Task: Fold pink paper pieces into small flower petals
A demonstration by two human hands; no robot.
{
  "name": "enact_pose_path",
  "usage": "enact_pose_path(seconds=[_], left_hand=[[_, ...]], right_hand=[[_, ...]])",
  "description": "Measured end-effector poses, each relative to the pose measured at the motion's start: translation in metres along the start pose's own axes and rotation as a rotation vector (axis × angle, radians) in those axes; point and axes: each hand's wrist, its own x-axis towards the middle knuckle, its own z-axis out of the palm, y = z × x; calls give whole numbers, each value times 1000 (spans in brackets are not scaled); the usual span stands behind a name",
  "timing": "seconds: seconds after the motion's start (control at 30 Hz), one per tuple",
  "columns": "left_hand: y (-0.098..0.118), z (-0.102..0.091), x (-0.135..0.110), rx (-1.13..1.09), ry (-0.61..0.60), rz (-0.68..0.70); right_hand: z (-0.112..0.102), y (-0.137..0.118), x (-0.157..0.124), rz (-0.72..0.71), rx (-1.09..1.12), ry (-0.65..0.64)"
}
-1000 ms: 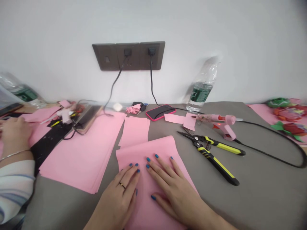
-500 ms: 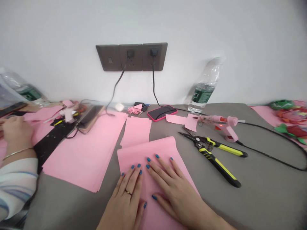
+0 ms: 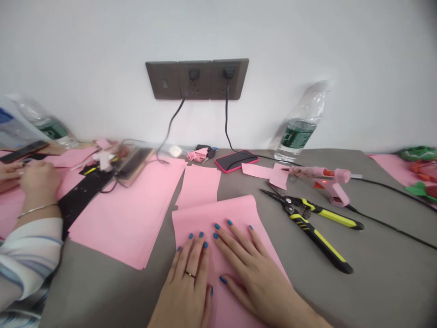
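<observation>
A sheet of pink paper lies in front of me, its far edge curling up a little. My left hand rests flat on its left side, fingers stretched out. My right hand presses flat on the sheet beside it, fingers spread and pointing away from me. Neither hand grips anything. Just beyond the sheet are smaller pink paper pieces. To the right of my right hand lie pliers with black and yellow handles, jaws pointing left.
A pink glue gun with a lit red light lies behind the pliers. Near the wall are a phone and a water bottle. A stack of pink paper lies left. Another person's hand works at far left.
The view has turned slightly left, so things appear shifted to the right. Both my hands stay flat on the pink paper. The other person's hand has moved slightly.
</observation>
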Motion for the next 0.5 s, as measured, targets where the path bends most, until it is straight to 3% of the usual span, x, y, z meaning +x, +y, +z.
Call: enact_pose_path(seconds=[0.5], left_hand=[[0, -6, 4, -3, -14, 3]], right_hand=[[-1, 2, 0, -7, 14, -26]])
